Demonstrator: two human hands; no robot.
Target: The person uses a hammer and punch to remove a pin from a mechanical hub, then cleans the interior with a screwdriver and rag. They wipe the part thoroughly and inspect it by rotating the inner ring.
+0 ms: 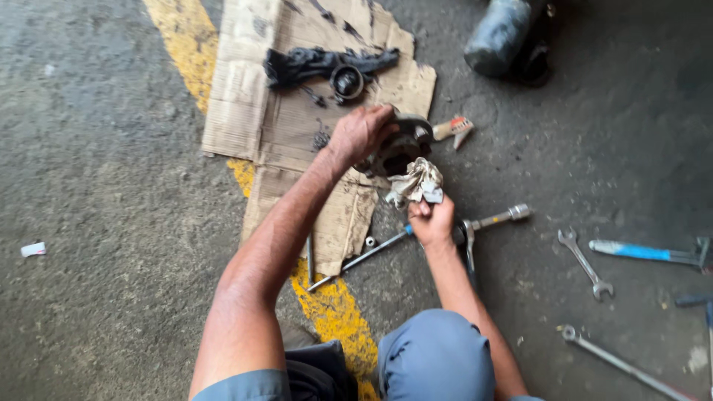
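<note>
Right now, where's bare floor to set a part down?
Free: the concrete floor left of the cardboard sheet, bare but for a small white scrap. Crowded: around the right hand holding a rag, with the wrench, the blue-handled tool and the long bar. The left hand grips a metal hub.

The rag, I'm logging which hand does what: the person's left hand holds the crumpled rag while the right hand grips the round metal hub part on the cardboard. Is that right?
Not quite: the hands are swapped. In the head view the right hand holds the crumpled rag, while the left hand grips the round metal hub part at the edge of the cardboard.
</note>
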